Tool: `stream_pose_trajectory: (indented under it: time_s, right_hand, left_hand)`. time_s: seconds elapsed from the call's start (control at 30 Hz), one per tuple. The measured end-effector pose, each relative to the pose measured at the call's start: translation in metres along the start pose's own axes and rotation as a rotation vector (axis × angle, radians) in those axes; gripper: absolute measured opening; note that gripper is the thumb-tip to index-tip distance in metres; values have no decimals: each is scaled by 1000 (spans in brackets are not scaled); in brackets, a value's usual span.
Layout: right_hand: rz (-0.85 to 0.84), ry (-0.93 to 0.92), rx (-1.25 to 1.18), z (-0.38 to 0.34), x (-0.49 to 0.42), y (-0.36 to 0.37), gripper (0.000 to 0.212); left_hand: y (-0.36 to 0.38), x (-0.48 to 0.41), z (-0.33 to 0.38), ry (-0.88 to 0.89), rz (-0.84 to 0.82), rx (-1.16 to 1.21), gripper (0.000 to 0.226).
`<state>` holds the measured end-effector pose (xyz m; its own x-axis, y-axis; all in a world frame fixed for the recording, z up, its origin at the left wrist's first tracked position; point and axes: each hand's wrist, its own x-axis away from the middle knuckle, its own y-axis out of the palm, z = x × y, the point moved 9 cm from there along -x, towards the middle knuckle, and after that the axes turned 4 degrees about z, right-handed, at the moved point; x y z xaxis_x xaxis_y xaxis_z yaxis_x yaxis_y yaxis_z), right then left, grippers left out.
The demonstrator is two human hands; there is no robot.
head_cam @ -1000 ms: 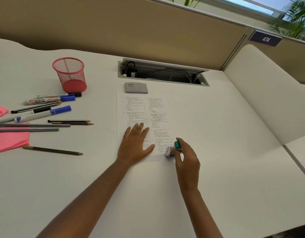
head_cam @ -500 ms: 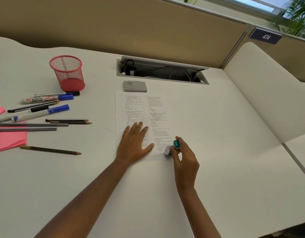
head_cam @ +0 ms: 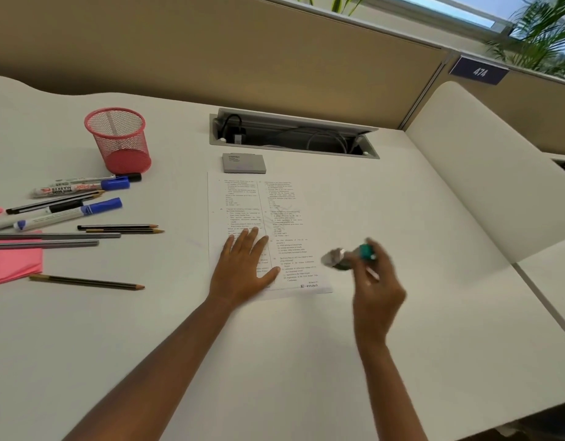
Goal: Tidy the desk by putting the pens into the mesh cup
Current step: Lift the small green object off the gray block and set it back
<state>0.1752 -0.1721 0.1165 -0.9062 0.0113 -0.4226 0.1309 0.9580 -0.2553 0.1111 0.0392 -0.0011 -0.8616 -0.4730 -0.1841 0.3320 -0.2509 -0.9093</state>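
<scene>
Pens [head_cam: 68, 214]: likely light, stiff, prone to roll; take mid-barrel, ten o'clock.
Mesh cup [head_cam: 118, 138]: upright, eleven o'clock.
Left grip [head_cam: 243, 268]: flat on paper [head_cam: 287, 211].
Right grip [head_cam: 376, 288]: holds blurred teal object [head_cam: 365, 251].

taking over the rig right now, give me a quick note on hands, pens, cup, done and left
Left hand: flat on the printed sheet, holding nothing.
Right hand: grips a small teal-and-silver object, blurred, just right of the sheet.
Mesh cup: upright, far left, looks empty.
Pens and pencils: lying on the desk in front of the cup, left of the sheet.
Done: nothing in the cup. Left: every pen.
</scene>
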Motion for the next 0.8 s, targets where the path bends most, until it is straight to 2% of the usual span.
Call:
stream_pose_trajectory:
  time_s: [0.1,0.2,0.37,0.47,0.53,0.67,0.8]
  right_hand:
    - [202,122,-197,-1,-34,-32,31]
    - [207,251,-317,10,-46,-39,28]
    - [167,373,-342,30,-32,-32,27]
    - [83,439,-329,40,-24,-19,29]
    - [-48,467,-270,44,-19,-2,31]
    - [-239,411,-148,38,-11,33,32]
    - [-333,342,-114,20,-21,71,29]
  left_hand:
    - [0,0,1,10,-5,-3,91]
    - [-1,1,1,12,15,10,90]
    - [-1,1,2,11,3,9,90]
    - [-1,1,2,4,4,22,91]
    - [0,1,0,2,-3,13,92]
    - [1,0,0,5,-35,59,112]
    - [-17,-7,-12,-89,21,201,97]
